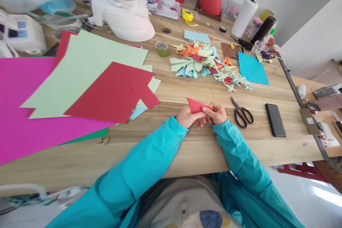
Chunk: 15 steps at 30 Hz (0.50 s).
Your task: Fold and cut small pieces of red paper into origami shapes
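Observation:
Between my two hands is a small piece of folded red paper (196,105), its pointed end sticking up to the left. My left hand (188,116) grips it from the left side, thumb pressed along the lower edge. From the right, my right hand (217,114) pinches the other end between thumb and fingers. Both hands are just above the wooden table (171,156). Beyond them lies a heap of folded paper shapes (196,62) in green, orange, red and blue. A pair of scissors (242,112) with black handles rests to the right of my right hand.
Large sheets of red paper (114,94), pale green paper (98,51) and magenta paper (24,128) overlap at left. A black phone (275,120) lies at right. Farther back are a turquoise sheet (252,67), a yellow tape measure (187,15) and a white roll (244,17).

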Each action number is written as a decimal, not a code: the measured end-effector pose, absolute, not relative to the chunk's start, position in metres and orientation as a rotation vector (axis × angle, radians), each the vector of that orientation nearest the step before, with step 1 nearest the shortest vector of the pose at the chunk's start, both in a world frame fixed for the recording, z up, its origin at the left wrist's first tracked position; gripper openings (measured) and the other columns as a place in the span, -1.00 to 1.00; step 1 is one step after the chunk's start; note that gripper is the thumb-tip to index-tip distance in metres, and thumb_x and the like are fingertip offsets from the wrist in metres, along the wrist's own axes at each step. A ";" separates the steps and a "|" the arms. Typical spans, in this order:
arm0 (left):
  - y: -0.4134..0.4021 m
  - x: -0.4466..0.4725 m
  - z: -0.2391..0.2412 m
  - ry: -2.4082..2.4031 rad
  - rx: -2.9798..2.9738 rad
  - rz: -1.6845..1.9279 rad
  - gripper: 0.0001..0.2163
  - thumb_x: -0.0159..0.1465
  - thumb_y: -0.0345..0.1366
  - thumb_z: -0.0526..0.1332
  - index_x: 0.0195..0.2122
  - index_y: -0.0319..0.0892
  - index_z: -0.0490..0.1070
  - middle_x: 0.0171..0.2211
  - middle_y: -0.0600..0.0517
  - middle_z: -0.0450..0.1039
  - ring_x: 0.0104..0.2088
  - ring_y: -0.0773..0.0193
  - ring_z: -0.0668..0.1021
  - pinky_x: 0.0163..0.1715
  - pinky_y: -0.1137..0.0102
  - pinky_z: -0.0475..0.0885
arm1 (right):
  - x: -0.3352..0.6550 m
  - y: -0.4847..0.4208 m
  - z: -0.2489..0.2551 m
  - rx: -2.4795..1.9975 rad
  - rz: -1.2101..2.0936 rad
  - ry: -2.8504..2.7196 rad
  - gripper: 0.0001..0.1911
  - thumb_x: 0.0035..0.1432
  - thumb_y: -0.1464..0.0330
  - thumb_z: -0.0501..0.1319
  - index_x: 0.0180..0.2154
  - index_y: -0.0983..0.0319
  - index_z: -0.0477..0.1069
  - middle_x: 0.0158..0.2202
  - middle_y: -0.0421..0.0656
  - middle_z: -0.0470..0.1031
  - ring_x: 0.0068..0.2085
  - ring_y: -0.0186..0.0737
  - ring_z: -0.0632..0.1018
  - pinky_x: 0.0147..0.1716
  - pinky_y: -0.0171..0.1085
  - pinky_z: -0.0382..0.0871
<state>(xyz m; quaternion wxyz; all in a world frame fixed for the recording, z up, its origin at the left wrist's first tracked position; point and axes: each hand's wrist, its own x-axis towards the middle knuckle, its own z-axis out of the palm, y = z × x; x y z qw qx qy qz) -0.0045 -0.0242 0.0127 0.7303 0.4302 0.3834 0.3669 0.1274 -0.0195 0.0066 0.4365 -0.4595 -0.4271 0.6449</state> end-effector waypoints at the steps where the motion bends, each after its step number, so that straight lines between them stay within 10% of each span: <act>1: -0.024 -0.004 0.012 0.856 0.940 0.807 -0.81 -0.08 -0.28 0.25 -0.53 -0.32 0.35 -0.70 0.04 0.39 -0.75 0.36 0.41 -0.81 0.49 0.29 | 0.128 -0.019 0.006 -1.149 1.607 -1.082 -0.52 -0.31 0.10 0.37 -0.69 0.24 0.13 -0.80 -0.34 0.30 -0.83 -0.50 0.24 -0.90 -0.48 0.00; 15: -0.023 -0.009 0.017 0.913 0.861 0.697 -0.89 -0.11 -0.37 0.15 -0.69 -0.30 0.36 -0.79 0.02 0.35 -0.82 0.36 0.35 -0.86 0.51 0.23 | 0.134 -0.019 0.009 -1.203 1.703 -0.977 -0.53 -0.27 0.18 0.37 -0.71 0.23 0.09 -0.88 -0.37 0.20 -0.88 -0.50 0.15 -0.92 -0.47 -0.09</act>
